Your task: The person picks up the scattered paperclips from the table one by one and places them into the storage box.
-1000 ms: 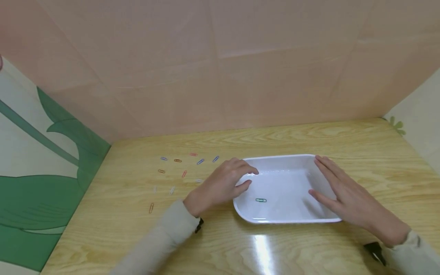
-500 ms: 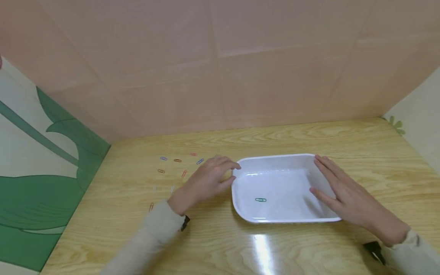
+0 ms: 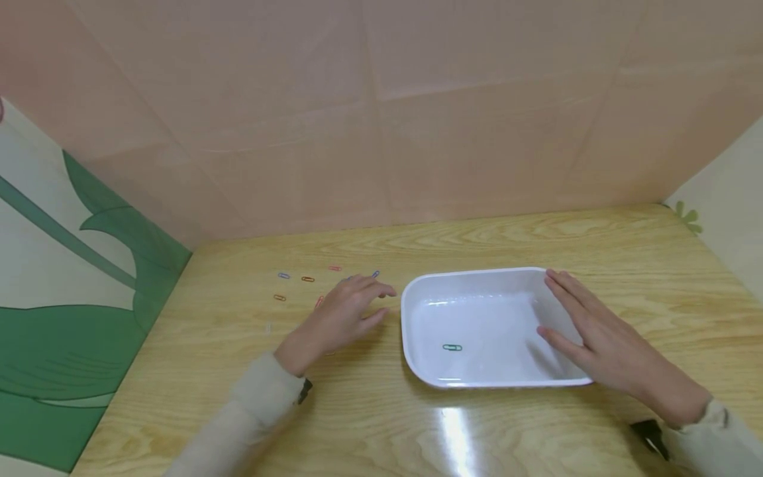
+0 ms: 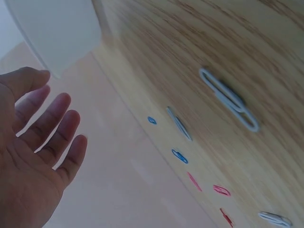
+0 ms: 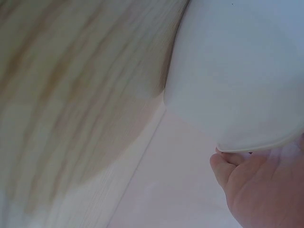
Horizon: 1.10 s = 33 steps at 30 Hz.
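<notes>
My left hand [image 3: 336, 315] hovers over the table left of a white rectangular tray [image 3: 477, 273], its fingers loosely bent. In the left wrist view the left palm [image 4: 33, 180] faces the camera and holds nothing. A green paper clip [image 3: 452, 347] lies inside the tray. Along the tray's right rim rests my right hand [image 3: 614, 344], fingers straight and thumb over the inside. The right wrist view shows its fingers [image 5: 223, 166] touching the tray rim. Below and beyond the left hand lie scattered paper clips, among them a white one [image 4: 229, 99], partly hidden in the head view.
More paper clips lie on the wooden table [image 3: 369, 424]: purple-blue [image 3: 283, 275], orange-brown [image 3: 308, 279], pink [image 3: 335, 267], blue [image 3: 375, 273] and brown [image 3: 279, 297]. A pink wall sheet [image 3: 381, 132] borders the table's back. Patterned side panels [image 3: 53, 344] stand left and right.
My left hand has drawn back leftward from over the tray's left end to above the paper clips. The right hand stays at the rim. The green paper clip lies still.
</notes>
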### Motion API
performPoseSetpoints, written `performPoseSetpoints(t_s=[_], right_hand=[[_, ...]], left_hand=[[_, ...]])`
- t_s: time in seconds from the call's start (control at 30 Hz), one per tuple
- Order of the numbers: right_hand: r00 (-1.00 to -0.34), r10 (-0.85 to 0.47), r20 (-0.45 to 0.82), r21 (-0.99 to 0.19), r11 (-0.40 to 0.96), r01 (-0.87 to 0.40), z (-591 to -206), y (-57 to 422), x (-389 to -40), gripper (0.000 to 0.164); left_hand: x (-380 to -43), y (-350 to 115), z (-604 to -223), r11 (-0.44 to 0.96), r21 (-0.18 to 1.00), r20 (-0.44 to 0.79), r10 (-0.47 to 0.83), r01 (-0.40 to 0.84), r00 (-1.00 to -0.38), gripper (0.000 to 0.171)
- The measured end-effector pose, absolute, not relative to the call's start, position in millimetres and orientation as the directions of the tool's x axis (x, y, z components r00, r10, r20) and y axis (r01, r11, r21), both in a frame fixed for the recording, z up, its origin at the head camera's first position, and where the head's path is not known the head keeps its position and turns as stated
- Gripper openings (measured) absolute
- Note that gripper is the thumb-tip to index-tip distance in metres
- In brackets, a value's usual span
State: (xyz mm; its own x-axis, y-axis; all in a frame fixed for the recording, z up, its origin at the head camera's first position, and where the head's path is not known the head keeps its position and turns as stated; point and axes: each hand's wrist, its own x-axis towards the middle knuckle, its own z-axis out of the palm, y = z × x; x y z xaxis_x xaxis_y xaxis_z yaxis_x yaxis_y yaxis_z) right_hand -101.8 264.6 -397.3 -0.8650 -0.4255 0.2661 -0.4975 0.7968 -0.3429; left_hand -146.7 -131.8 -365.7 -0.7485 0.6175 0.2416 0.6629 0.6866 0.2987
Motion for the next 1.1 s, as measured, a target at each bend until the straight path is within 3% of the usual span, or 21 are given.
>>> performPoseSetpoints(t_s=[1.1], right_hand=[[-0.879, -0.414, 0.237, -0.358, 0.804, -0.476, -396.4, 264.2, -100.8, 0.082]], left_hand=[[-150.1, -170.7, -384.0, 0.806, 0.231, 0.050, 0.550, 0.545, -0.834, 0.023]])
